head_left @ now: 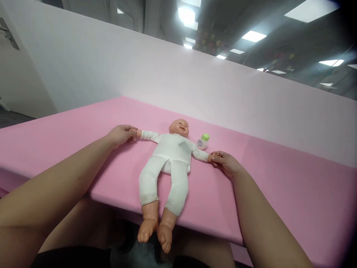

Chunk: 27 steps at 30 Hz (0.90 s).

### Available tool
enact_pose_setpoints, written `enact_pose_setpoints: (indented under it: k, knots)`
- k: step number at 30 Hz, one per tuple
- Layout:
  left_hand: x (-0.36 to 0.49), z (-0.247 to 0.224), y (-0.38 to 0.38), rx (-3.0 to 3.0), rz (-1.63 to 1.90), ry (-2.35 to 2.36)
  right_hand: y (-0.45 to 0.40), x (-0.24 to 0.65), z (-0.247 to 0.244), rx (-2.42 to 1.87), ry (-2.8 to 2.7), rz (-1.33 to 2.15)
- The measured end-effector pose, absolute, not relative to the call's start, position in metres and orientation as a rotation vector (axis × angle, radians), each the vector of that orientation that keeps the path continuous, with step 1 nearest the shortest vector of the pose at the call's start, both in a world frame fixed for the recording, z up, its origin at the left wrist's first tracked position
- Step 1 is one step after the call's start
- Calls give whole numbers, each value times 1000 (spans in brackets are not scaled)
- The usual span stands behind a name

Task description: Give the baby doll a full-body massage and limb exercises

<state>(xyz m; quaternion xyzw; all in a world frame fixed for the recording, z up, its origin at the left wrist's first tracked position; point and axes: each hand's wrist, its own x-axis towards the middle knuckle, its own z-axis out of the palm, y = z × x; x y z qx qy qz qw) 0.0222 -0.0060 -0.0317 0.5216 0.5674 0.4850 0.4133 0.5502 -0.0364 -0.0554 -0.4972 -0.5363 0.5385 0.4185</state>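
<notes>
A baby doll in a white cloth suit lies on its back on the pink padded surface, its feet hanging over the front edge. Its arms are stretched out to both sides. My left hand is closed on the doll's hand at the left. On the right, my right hand pinches the doll's other hand between thumb and fingers. Beside the doll's shoulder, to the right, stands a small clear bottle with a green cap.
Behind the pink surface rises a white wall, with glass above it reflecting ceiling lights. A door with a metal handle is at the far left. My legs are below the front edge.
</notes>
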Motion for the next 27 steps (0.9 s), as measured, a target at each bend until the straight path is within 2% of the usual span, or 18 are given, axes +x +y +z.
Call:
enact_pose_setpoints:
  k: [20, 27]
  knots:
    - [30, -25, -8, 1250, 1210, 1473, -34, 544, -54, -1326, -1287, 1268]
    - [30, -24, -8, 1175, 1243, 1466, -34, 551, -57, -1265, -1278, 1355]
